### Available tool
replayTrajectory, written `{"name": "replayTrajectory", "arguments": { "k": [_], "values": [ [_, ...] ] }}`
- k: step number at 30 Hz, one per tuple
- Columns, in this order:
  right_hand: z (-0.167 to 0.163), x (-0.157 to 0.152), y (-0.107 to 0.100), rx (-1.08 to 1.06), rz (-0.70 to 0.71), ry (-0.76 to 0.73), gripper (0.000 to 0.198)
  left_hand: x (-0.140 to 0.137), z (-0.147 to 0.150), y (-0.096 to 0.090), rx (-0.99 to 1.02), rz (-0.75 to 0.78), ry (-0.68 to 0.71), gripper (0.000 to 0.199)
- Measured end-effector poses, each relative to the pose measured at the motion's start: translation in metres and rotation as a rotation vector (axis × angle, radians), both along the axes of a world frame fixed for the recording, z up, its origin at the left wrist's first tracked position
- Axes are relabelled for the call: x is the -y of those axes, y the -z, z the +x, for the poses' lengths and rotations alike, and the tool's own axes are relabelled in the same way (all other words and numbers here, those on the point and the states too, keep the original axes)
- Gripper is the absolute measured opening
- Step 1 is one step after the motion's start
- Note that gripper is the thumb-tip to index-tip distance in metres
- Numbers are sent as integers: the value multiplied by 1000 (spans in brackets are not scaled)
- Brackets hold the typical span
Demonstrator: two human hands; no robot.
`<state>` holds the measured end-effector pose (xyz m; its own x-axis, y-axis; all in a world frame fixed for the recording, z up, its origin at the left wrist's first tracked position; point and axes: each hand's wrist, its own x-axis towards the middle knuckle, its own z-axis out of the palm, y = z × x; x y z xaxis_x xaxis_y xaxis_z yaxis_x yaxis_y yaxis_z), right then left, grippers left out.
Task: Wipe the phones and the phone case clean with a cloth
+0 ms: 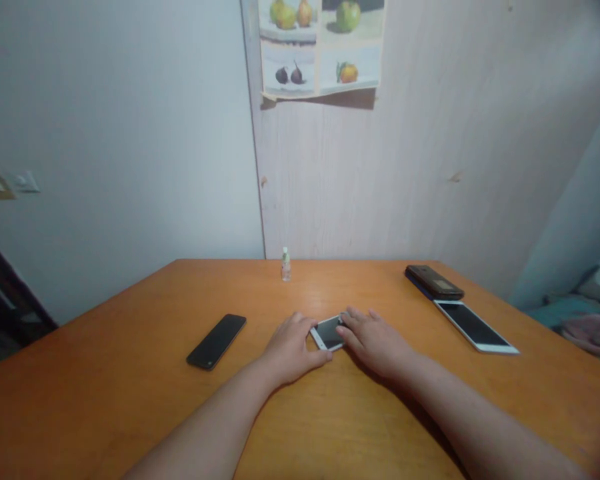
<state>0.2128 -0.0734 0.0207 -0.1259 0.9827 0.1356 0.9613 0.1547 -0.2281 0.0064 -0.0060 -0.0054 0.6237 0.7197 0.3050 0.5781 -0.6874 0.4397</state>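
A small white smartphone (329,333) with a dark screen lies on the wooden table between my two hands. My left hand (293,350) curves around its left end, fingers at the far corner and thumb by the near edge. Over the right end rests my right hand (375,339), its thumb side covering part of the screen and its fingers at the far right corner. Both hands grip the phone, and its right end is hidden under my right hand. To the left of my left hand a black smartphone (217,341) lies flat.
A white tablet (475,327) lies on the right of the table (300,433), touching or close to a dark brown case-like object (434,283). A small clear bottle (286,265) stands near the far edge. Behind is a wall with a fruit poster (323,50).
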Motion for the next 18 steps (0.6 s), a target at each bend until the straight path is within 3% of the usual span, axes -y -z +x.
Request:
{"name": "replayTrajectory", "arguments": {
  "k": [6,12,14,18],
  "values": [
    [-24,9,-6,-42,-13,-325,46,1,2,-1,8,13,18,39],
    [-2,-5,3,30,-51,-1,55,4,4,1,8,15,-43,56],
    [-5,-4,4,37,-44,-31,55,5,5,1,22,19,-48,58],
    [-23,1,2,6,-35,-265,53,6,7,2,70,12,-33,58]
  ]
}}
